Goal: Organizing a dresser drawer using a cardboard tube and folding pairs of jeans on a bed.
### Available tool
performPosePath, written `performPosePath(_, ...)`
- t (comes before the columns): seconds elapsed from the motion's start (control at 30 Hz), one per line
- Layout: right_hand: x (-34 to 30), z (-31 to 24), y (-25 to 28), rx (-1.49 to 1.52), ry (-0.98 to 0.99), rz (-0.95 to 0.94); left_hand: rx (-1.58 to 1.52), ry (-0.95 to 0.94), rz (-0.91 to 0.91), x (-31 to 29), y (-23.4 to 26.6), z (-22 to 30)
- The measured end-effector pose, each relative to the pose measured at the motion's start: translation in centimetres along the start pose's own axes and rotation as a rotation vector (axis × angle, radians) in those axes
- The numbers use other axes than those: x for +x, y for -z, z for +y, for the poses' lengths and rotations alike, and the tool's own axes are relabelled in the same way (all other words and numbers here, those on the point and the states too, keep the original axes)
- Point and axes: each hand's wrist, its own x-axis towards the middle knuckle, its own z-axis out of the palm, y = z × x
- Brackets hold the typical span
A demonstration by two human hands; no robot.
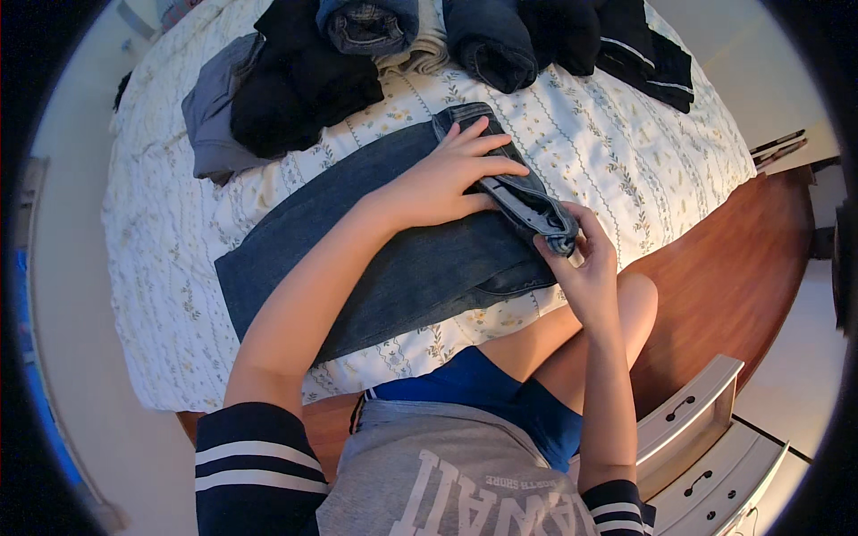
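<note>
A pair of dark blue jeans [411,286] lies folded lengthwise on the bed, its legs pointing to the lower left. The waist end is turned over toward the legs, and its waistband [527,207] gapes a little, showing a lighter inside. Across this turned part rests my left hand [447,179], palm down with the fingers spread. My right hand [585,259] pinches the near corner of the waistband between thumb and fingers. Part of the denim is hidden under my left forearm.
The jeans lie on a white floral bedspread [617,196]. Along the far side sit rolled jeans [487,45], black folded clothes [304,89], a grey garment [214,107] and black striped clothing [657,67]. A white drawer unit [706,482] stands open at the lower right, over wooden floor [715,277].
</note>
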Motion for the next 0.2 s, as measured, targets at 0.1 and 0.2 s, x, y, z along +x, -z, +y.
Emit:
performPosePath(0.1, -0.4, -0.5, -1.1, -0.184, 0.145, 0.081, 0.027, 0.054, 0.039, 0.5, -0.5, 0.6)
performPosePath(0.2, -0.6, -0.1, -1.3, -0.396, 0.088, 0.127, 0.065, 0.095, -0.018, 0.8, 0.1, 1.2)
